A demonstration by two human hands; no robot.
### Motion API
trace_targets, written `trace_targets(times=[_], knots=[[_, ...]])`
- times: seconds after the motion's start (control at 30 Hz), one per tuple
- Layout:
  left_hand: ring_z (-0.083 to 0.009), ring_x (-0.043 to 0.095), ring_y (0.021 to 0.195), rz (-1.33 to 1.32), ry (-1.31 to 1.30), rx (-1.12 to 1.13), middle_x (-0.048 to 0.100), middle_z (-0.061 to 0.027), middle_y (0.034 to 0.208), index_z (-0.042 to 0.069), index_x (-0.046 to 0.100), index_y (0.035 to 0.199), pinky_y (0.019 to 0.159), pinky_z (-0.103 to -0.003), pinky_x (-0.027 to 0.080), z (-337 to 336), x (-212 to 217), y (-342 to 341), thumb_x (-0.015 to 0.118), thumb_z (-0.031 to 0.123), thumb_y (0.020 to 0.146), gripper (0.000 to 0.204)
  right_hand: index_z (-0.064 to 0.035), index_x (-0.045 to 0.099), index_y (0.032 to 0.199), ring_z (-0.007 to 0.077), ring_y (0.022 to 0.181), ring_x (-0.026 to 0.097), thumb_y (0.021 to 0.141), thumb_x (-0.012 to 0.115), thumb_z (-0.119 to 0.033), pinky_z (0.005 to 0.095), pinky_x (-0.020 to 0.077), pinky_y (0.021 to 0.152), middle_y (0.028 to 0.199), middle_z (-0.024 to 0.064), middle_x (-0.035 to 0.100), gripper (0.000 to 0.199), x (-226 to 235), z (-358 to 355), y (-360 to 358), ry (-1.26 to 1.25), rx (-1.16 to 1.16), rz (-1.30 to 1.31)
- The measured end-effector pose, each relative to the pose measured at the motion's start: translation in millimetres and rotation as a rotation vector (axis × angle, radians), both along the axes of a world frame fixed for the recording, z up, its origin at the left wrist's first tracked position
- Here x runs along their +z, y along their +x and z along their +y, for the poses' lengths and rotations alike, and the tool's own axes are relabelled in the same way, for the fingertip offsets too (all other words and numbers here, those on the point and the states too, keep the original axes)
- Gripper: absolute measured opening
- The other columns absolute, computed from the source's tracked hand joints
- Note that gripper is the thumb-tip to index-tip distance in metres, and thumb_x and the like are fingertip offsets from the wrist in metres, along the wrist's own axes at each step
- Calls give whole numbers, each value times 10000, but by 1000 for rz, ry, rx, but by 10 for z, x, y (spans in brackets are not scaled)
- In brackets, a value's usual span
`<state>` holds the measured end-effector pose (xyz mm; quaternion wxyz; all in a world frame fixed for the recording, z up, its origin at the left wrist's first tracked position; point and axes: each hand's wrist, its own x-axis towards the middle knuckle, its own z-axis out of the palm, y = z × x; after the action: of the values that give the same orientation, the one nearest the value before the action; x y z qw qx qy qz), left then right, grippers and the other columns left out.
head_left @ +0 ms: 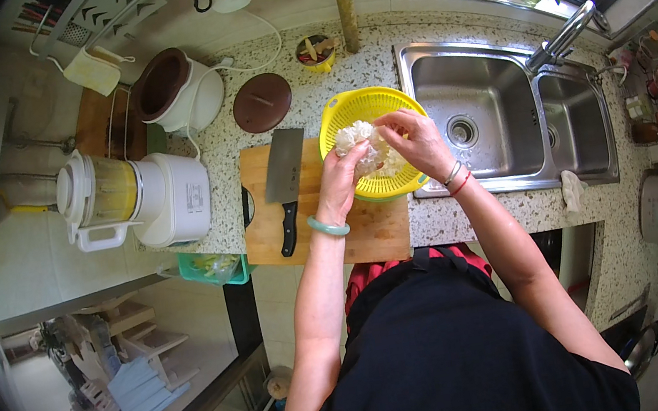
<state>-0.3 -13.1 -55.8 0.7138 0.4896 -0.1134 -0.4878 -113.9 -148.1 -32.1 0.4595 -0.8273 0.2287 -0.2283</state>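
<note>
At the far left of the speckled bench [449, 222] stands a white blender [134, 195] with a yellowish jug, and behind it a white cooker [178, 88] with a brown pot inside; its round brown lid [261, 102] lies flat beside it. Next comes a wooden board [324, 231] with a cleaver [285, 180] lying on it, blade away from the person. A green tub [207, 267] hangs just below the bench edge. The left hand [342, 178] and right hand [412, 139] meet over a yellow colander [362, 108] that sits half on the board, half on the sink rim. Both hands pinch a white clump [357, 138], fingers curled round it, held just above the colander. Right of this lies a steel double sink [501, 114] with its tap [563, 42]
</note>
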Motion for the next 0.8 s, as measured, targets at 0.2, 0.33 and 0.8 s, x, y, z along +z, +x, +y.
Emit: trace_targets(times=[0.2,0.33,0.8], knots=[[-131,598,996,-173,14,-39,621,-51,1108,12,565,1180,883,-274,478,-25,-21,-21,592,94,897,295,13,636,869,251,644,655,748,704,-128,334,519,603,703,139,646,198,-3,34,43,57,65,-24],[-122,593,982,-244,43,-53,623,-41,1094,13,569,1171,869,-271,478,-23,-42,-15,594,76,891,288,17,597,784,263,622,656,729,710,-104,335,518,587,673,144,640,174,3,54,55,-39,60,-12],[-150,612,989,-27,-21,-27,632,-64,1097,8,572,1167,885,-301,500,24,-92,25,602,40,873,298,13,584,757,85,614,574,771,665,-99,248,485,578,687,31,625,139,-218,23,110,468,-106,-61]])
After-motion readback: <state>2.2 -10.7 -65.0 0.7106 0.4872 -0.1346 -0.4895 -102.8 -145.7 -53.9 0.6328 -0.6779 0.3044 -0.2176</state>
